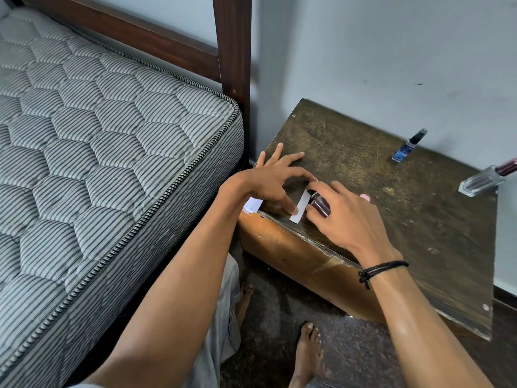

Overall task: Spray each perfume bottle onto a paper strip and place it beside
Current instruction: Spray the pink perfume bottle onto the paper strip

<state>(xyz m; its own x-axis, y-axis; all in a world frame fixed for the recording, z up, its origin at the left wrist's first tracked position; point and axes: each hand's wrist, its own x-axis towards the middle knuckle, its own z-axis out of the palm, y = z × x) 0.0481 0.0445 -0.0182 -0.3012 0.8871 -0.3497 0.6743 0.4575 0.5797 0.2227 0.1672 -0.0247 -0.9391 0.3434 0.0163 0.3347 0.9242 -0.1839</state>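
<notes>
My right hand (344,217) grips a small dark maroon perfume bottle (320,204), held low over the near left corner of the worn wooden table (363,169). Its nozzle end points at a white paper strip (298,208) lying at the table's front edge. My left hand (268,186) presses that strip down with the thumb; its index finger arches toward the bottle's top and the other fingers lie spread on the table. More white paper (253,204) shows under my left wrist. A small pink thing (365,197) peeks out behind my right fingers.
A blue perfume bottle (408,147) with a dark cap stands by the wall at the back. A clear bottle with a maroon cap (486,177) stands at the table's right edge. A striped mattress (98,135) and a dark bedpost (233,51) are on the left. My bare feet (305,351) are below.
</notes>
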